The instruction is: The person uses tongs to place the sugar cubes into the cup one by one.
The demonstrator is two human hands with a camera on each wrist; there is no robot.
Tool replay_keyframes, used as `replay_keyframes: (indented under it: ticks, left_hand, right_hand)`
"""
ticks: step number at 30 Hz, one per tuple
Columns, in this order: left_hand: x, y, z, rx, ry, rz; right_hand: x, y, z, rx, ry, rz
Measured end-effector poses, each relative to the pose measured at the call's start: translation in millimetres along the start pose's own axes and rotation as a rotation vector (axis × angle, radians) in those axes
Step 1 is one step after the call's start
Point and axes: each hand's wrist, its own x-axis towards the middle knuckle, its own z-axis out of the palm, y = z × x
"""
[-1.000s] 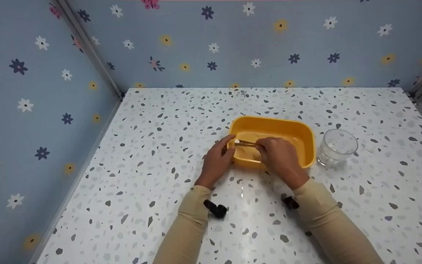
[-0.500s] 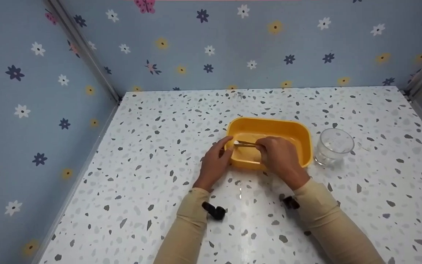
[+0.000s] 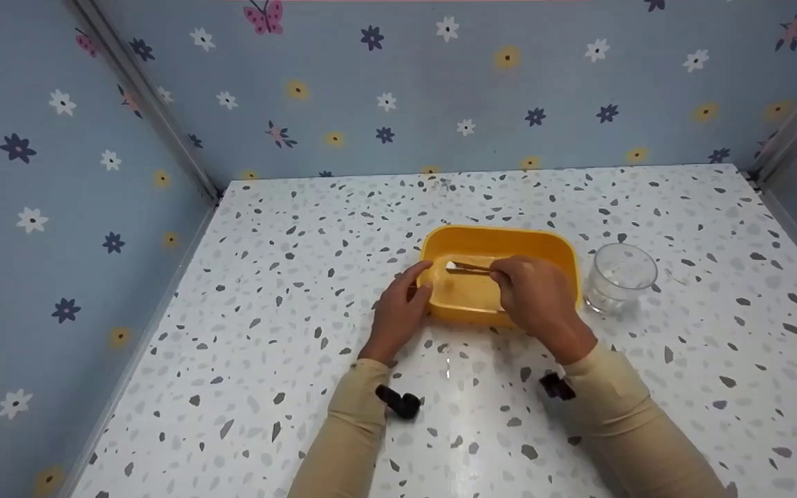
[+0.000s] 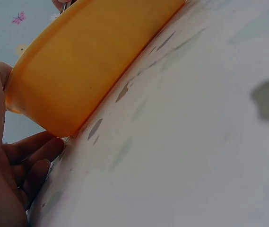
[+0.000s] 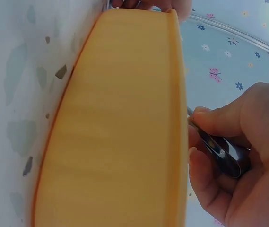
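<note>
In the head view, my left hand grips the left end of a yellow plastic tub. The left wrist view has the thumb at the tub's rim, with curled fingers lower down by its base. My right hand pinches metal tweezers, their tips pointing left over the tub's inside. A small white piece sits at those tips; what it is made of cannot be told. From the right wrist, the rounded end of the tweezers shows between thumb and fingers, beyond the tub's near wall.
A clear drinking glass stands just right of the tub, with some pale bits inside. Both rest on a white speckled tabletop. Flower-patterned blue panels enclose the back and sides.
The right hand, tweezers and white piece have shifted slightly right within the tub, away from the left hand. The left hand keeps its grip. The head view has tilted and panned a little.
</note>
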Motion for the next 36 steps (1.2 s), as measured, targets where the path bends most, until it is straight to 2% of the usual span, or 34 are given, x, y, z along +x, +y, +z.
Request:
replay_keyframes:
  ticks: [13, 28, 36]
  left_hand:
    - [-3.2, 0.7, -2.8, -0.013, -0.007, -0.041]
    - [-1.3, -0.1, -3.8, 0.010, 0.012, -0.015]
    - [-0.5, 1.7, 0.6, -0.006, 0.006, -0.021]
  right_hand:
    - [-6.6, 5, -16, -0.008, 0.013, 0.035]
    - [-10.1, 10, -33, -0.036, 0.027, 0.051]
    - [-13.4, 18, -56, -0.042, 0.065, 0.065]
